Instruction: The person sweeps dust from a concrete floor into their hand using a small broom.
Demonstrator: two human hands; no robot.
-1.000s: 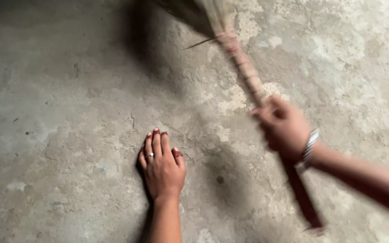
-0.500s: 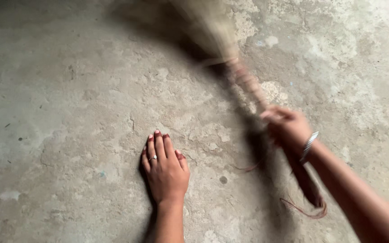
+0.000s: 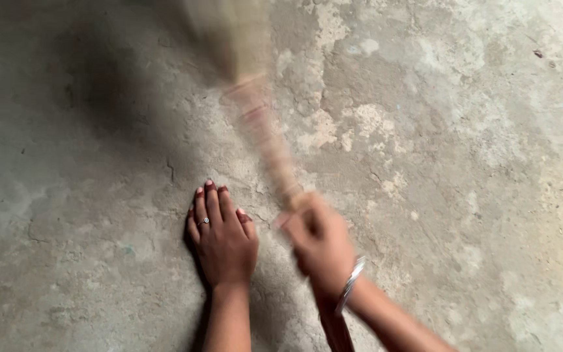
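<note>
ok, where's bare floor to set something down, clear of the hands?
The concrete floor right of the right hand and broom is bare. So is the stretch left of the left hand, which lies flat on it. It is crowded where both hands sit close together and along the broom's blurred line.

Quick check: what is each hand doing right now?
Left hand: open, flat on the concrete floor, holding nothing.
Right hand: closed around the broom handle, blurred.
</note>
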